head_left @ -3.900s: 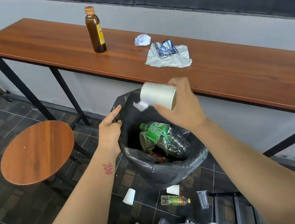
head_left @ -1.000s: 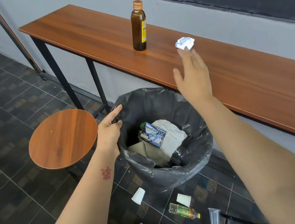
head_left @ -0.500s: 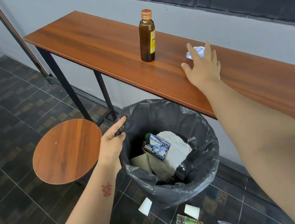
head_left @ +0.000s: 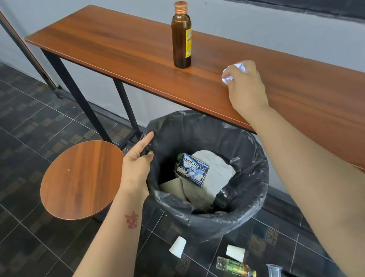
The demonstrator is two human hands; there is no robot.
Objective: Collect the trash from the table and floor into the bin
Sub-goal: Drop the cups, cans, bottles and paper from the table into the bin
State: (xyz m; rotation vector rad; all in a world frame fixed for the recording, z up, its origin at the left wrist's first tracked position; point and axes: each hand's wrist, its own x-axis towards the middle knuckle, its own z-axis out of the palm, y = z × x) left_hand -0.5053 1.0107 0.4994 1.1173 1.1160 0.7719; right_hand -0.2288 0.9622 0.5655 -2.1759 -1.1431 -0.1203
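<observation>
Right hand [head_left: 244, 89]: closed around crumpled paper [head_left: 228, 74], over the table [head_left: 125, 43]; left hand [head_left: 136, 168]: pinching the liner rim of the bin [head_left: 250, 209], holding it open; bin contents: gum packet [head_left: 192, 169] on grey paper; table remainder: brown bottle [head_left: 181, 36], upright; floor remainder: two paper cups [head_left: 178, 247], small bottle [head_left: 234, 266], clear cup [head_left: 274, 276]; handling advice: keep the ball enclosed, carry it over the bin mouth, release low, liner kept taut.
</observation>
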